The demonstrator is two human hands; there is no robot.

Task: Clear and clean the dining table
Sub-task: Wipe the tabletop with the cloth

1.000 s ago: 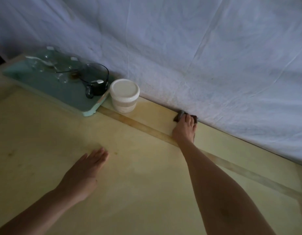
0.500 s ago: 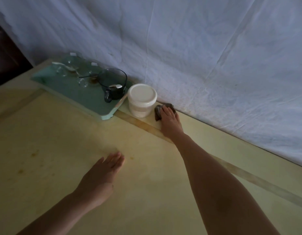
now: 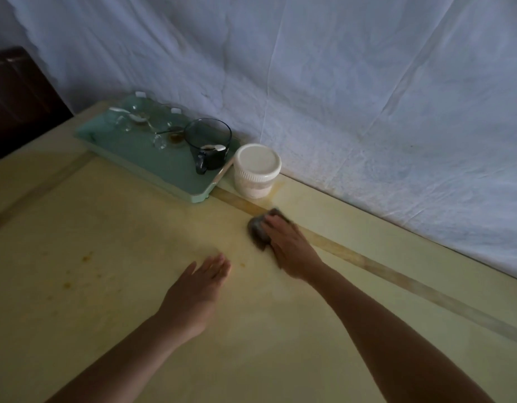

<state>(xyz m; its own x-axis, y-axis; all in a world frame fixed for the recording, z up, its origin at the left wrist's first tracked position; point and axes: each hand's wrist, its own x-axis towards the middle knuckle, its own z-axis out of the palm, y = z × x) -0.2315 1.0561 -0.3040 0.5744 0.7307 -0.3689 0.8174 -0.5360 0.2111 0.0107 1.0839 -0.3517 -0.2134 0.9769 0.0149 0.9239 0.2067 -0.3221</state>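
Note:
My right hand (image 3: 289,245) presses a dark grey cloth (image 3: 258,231) flat against the yellow dining table (image 3: 106,286); the cloth is blurred and lies just in front of the white lidded tub (image 3: 256,170). My left hand (image 3: 197,289) rests flat on the table with straight fingers, a little left of and nearer than the right hand, holding nothing. Small brown stains (image 3: 85,258) dot the table to the left.
A green tray (image 3: 152,167) at the back left holds a dark glass mug (image 3: 208,144), a spoon and small clear glasses. A white sheet (image 3: 338,97) hangs along the table's far edge. A dark piece of furniture (image 3: 16,100) stands beyond the left corner.
My right hand slid the cloth left along the far edge to the tub, then drew it back toward me onto the table's middle. The left hand stayed flat in place.

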